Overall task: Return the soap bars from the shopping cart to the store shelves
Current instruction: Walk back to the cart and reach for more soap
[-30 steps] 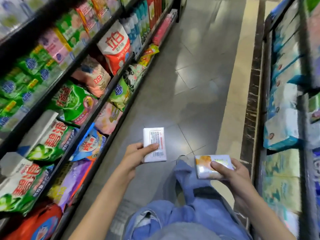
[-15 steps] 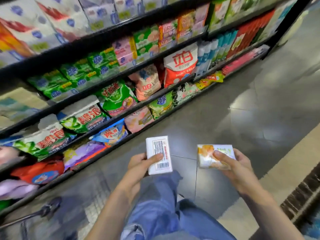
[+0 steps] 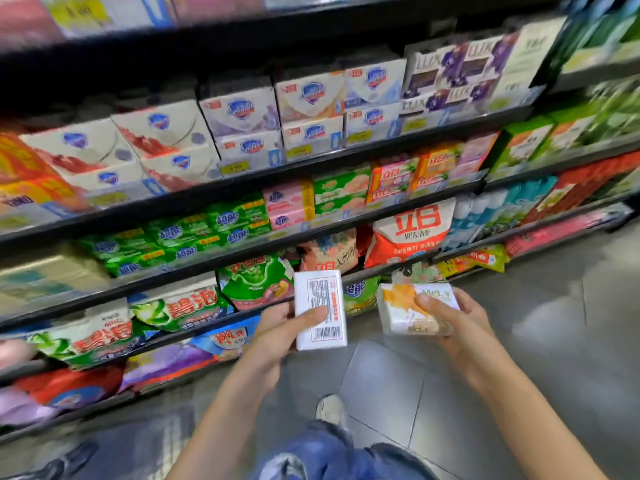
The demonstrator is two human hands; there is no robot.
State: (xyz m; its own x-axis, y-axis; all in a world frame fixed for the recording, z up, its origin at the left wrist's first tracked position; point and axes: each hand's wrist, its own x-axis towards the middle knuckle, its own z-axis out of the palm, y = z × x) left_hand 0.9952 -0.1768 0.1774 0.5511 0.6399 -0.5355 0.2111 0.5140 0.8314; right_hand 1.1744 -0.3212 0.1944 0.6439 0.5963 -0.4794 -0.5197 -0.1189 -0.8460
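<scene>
Near: left hand (image 3: 277,327) pinches a white bar (image 3: 320,310), thumb across its label; right hand (image 3: 457,323) grips an orange bar (image 3: 412,310). Both bars are off the shelves (image 3: 194,199). Step: carrying. Next: probably matching each to the far soap boxes (image 3: 311,109).

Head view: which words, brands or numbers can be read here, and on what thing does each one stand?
"MeLy": orange-and-white soap bar, held in the right hand.
"LUX": purple boxes.
"立白": red-and-white bag.
"超能": green packs.
"碧浪": green bag.
Print on the white soap bar, held in the left hand: too small to read.
Shelf price tags: blurred.
</scene>
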